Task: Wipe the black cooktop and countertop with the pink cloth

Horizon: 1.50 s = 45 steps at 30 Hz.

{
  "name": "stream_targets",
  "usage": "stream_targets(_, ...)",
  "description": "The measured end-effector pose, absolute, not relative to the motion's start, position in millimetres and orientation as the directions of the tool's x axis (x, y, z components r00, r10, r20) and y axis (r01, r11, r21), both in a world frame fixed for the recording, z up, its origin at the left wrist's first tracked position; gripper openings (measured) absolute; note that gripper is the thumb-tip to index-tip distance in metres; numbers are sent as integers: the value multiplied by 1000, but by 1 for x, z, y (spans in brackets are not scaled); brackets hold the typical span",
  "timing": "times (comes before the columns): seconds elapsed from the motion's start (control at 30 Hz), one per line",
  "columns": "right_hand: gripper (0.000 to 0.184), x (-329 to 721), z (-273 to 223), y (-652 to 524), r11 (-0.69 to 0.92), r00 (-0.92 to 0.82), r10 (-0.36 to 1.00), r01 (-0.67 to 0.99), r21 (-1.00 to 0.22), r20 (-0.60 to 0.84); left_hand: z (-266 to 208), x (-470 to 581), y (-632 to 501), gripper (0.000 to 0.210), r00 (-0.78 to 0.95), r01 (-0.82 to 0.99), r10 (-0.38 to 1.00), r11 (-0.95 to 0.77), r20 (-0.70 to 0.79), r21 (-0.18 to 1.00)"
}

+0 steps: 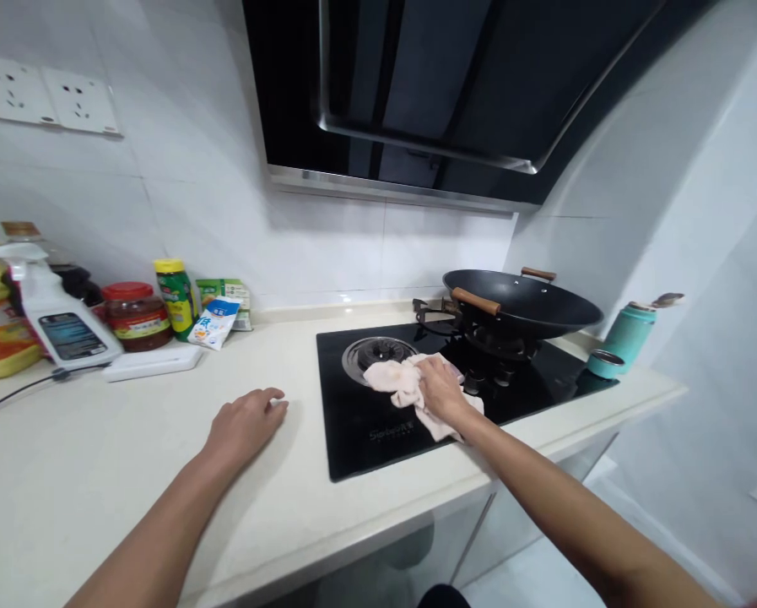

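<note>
My right hand (440,388) grips a pale pink cloth (396,378) and presses it on the black glass gas stove (369,460). The bunched cloth touches the edge of the left burner (353,363), and one end spreads toward the stove's front edge. My left hand (244,426) rests on the counter to the left of the stove. Its fingers are loosely bent, with the thumb apart, and it holds nothing. A black wok (530,306) with wooden handles sits on the right burner. Stove knobs (503,376) stand just right of the cloth.
A range hood (409,160) hangs low over the stove. Along the wall at left stand a spray bottle (67,308), a red-lidded jar (136,321), a green shaker (176,300) and seasoning packets (214,321). A teal utensil holder (632,336) stands beyond the stove's right end.
</note>
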State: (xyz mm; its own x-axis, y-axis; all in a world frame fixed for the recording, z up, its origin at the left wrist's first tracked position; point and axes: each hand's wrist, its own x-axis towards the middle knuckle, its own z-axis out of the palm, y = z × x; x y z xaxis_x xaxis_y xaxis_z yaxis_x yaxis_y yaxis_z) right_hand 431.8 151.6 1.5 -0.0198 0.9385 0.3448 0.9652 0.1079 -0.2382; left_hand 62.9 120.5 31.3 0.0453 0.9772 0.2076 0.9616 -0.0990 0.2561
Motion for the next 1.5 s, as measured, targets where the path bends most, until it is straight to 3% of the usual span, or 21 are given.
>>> stream_targets(0.2, 51, 439, 18, 221, -105, 230, 890, 944, -312, 395, 30, 65, 122, 49, 40, 980, 983, -74, 181, 185)
stream_targets(0.33, 39, 454, 18, 253, -274, 351, 903, 915, -297, 248, 29, 64, 123, 50, 37, 986, 987, -61, 156, 156)
stream_targets(0.43, 40, 461, 14, 264, -340, 393, 906, 897, -283, 158, 29, 64, 123, 50, 48, 985, 986, -73, 159, 155)
stream_targets(0.57, 63, 456, 13, 256, -366, 401, 911, 895, -254, 99, 31, 66, 123, 51, 49, 983, 989, -72, 141, 167)
stream_targets(0.7, 89, 445, 10, 219, -274, 299, 947, 942, -191, 114, 32, 67, 122, 50, 81, 978, 988, -104, 130, 179)
stream_targets(1.0, 49, 445, -2, 104, 72, -46, 964, 993, -93, 261, 32, 64, 124, 52, 107, 960, 985, -138, 137, 242)
stream_targets(1.17, 36, 478, -4, 60, 64, -24, 951, 991, -119, 309, 29, 63, 128, 52, 126, 959, 982, -157, 140, 235)
stream_targets(1.4, 30, 535, -21, 55, 23, -7, 894, 999, -31, 447, 25, 59, 133, 52, 138, 962, 985, -158, 102, 224)
stream_targets(1.5, 32, 574, -30, 60, 3, 27, 852, 998, -55, 524, 22, 57, 137, 52, 156, 962, 984, -172, 91, 211)
